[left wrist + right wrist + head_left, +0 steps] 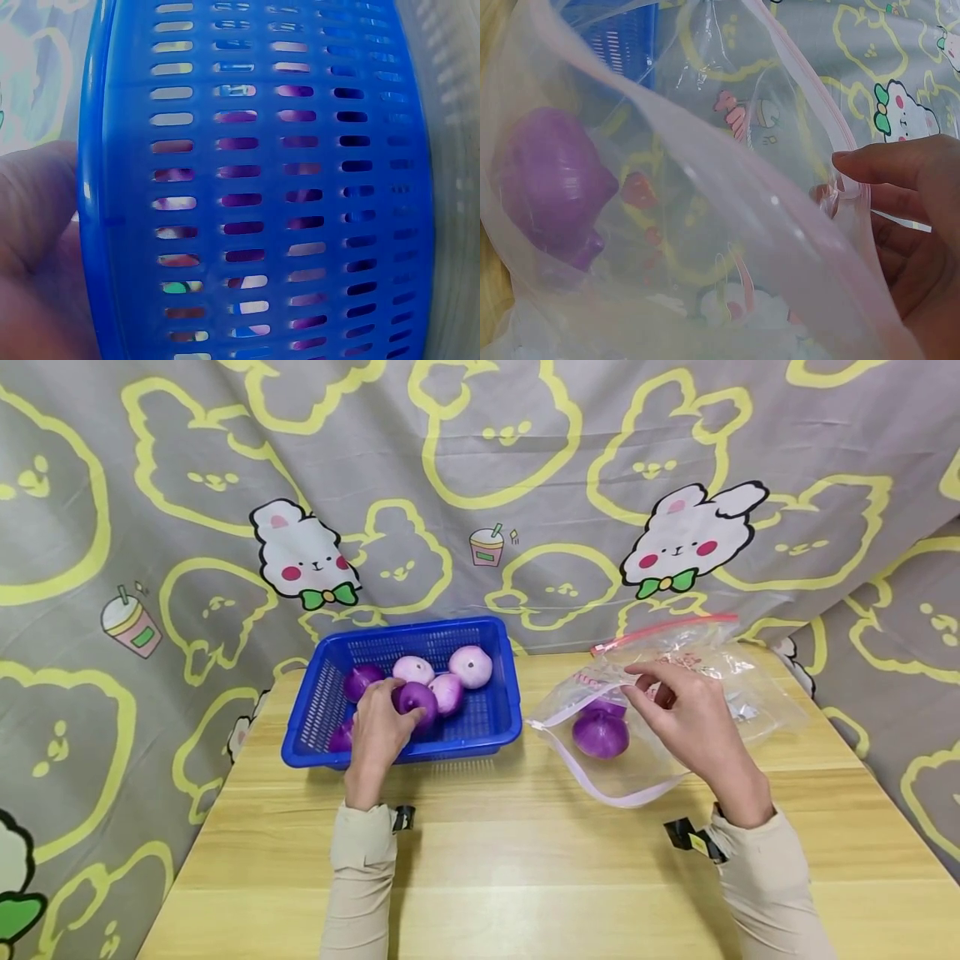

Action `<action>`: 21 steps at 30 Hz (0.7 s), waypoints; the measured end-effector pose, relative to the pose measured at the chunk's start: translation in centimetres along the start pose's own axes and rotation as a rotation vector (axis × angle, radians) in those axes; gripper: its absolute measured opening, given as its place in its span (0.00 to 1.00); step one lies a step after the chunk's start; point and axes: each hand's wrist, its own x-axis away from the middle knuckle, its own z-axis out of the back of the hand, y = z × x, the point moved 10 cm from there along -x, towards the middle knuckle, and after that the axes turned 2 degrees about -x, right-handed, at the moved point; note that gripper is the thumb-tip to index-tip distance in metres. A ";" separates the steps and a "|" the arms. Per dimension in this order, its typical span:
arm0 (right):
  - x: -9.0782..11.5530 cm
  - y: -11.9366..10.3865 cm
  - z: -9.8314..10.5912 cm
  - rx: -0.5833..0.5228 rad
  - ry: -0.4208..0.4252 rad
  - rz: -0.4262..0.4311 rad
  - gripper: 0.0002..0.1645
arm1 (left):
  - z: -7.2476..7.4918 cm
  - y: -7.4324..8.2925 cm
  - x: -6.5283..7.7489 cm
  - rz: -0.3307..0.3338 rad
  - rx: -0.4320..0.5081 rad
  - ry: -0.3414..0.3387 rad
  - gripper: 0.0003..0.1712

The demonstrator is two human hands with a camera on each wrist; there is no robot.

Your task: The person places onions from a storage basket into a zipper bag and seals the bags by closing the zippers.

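My left hand (381, 727) reaches over the near rim of a blue plastic basket (480, 747) and grips a purple onion (417, 706). Around it in the basket lie several more onions, some dark purple like the one at the left (362, 680), some paler like the one at the back right (471, 667). With thumb and fingertips my right hand (693, 718) pinches the rim of a clear zip bag (626, 795), whose mouth gapes toward the basket. Purple onions (602, 735) sit inside the bag. In the left wrist view the slotted basket wall (262, 180) hides the fingers.
Behind the right hand lies another clear bag with a red zip strip (667, 632). The wooden table (525, 877) meets a grey cartoon-print curtain (525, 468) at its back, close behind the basket.
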 end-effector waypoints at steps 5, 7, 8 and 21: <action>0.0 0.2 0.0 0.001 0.003 -0.014 0.11 | 0.3 1.2 0.0 -0.079 0.049 0.064 0.33; 0.0 0.2 -0.1 -0.001 0.004 -0.015 0.11 | 0.4 1.7 0.1 -0.117 0.066 0.069 0.32; 0.0 0.2 -0.2 -0.004 0.001 -0.015 0.11 | 0.5 2.0 0.1 -0.138 0.074 0.074 0.32; -0.3 0.0 0.0 0.006 0.005 -0.029 0.17 | 1.9 6.5 1.1 -0.369 0.182 0.131 0.30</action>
